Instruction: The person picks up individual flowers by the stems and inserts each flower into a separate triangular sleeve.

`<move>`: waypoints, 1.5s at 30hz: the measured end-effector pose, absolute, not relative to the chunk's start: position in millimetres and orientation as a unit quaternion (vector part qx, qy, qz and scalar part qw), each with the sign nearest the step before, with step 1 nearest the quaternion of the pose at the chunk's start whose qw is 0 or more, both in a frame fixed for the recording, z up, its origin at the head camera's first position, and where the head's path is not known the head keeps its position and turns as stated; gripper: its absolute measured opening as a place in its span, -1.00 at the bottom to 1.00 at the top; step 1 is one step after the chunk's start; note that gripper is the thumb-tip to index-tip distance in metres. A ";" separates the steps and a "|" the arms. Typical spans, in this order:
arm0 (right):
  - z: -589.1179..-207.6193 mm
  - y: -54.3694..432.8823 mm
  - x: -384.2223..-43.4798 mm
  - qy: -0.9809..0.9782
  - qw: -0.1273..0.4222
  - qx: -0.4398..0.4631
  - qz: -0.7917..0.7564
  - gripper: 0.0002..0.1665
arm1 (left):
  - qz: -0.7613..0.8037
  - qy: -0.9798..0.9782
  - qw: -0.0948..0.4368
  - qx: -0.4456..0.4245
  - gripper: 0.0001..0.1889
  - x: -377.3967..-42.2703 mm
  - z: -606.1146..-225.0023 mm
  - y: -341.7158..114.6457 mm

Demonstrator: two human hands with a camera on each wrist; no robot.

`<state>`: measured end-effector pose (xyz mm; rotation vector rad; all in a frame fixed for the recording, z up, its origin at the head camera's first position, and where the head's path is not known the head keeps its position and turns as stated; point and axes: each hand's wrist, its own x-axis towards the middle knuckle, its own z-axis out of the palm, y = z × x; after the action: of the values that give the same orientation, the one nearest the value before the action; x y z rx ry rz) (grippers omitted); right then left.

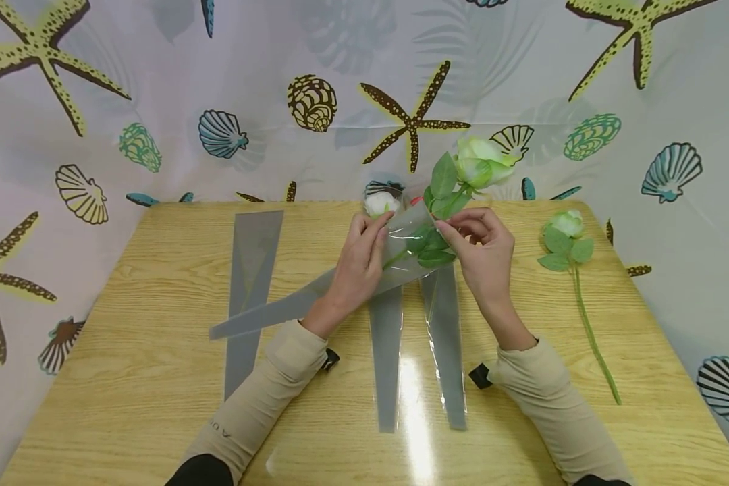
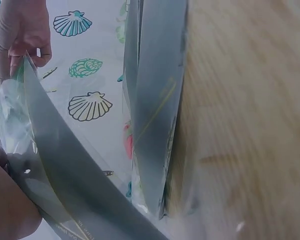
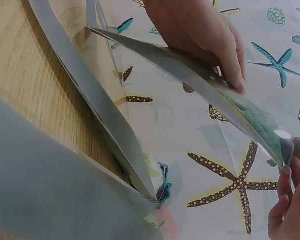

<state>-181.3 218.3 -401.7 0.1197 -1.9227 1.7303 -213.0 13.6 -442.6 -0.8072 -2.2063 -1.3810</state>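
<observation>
A flower sleeve [image 1: 291, 304], clear in front and grey behind, slants up to the right above the table. An artificial rose [image 1: 480, 162] with a pale green-white head stands out of its wide end, and its leaves and stem show through the film. My left hand [image 1: 355, 263] pinches the sleeve's upper edge, near its wide end. With thumb and fingers, my right hand [image 1: 486, 253] pinches the sleeve's rim beside the leaves. In the right wrist view the left hand [image 3: 205, 37] lies along the sleeve and the right hand [image 3: 297, 195] is at its tip.
Two more sleeves [image 1: 386, 364] lie mid-table below the hands. A white rose [image 1: 381, 202] and a bit of red show beyond them. Another grey sleeve [image 1: 256, 250] lies left. A loose rose [image 1: 565, 223] lies right. A patterned cloth [image 1: 340, 40] hangs behind the wooden table [image 1: 158, 405].
</observation>
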 end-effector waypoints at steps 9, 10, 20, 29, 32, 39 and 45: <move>-391.6 218.6 -176.6 -0.702 0.173 -0.007 0.691 -0.67 | -0.498 -0.789 0.230 -0.278 -0.59 -214.3 -443.3 12.4; -390.4 219.1 -176.3 -0.703 0.160 -0.011 0.693 -0.65 | -0.498 -0.789 0.231 -0.277 -0.59 -214.1 -443.0 12.5; -387.2 223.2 -177.0 -0.681 0.130 -0.005 0.721 -0.95 | -0.498 -0.786 0.232 -0.282 -0.59 -213.7 -439.2 13.3; -382.1 228.8 -177.0 -0.711 0.124 -0.030 0.692 -0.80 | -0.504 -0.787 0.228 -0.274 -0.59 -215.4 -438.9 11.5; -382.1 228.3 -176.3 -0.719 0.118 -0.036 0.684 -0.79 | -0.505 -0.786 0.228 -0.274 -0.59 -215.4 -439.3 10.6; -381.4 226.2 -174.5 -0.696 0.098 -0.022 0.711 -0.90 | -0.526 -0.784 0.195 -0.266 -0.66 -215.4 -437.4 9.0; -381.5 223.9 -173.4 -0.698 0.092 -0.017 0.710 -0.92 | -0.573 -0.773 0.133 -0.237 -0.68 -215.7 -434.3 7.3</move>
<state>-173.4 223.9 -381.5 -0.0495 -2.0738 2.1080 -215.7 7.3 -434.3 -0.6887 -2.2428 -1.6610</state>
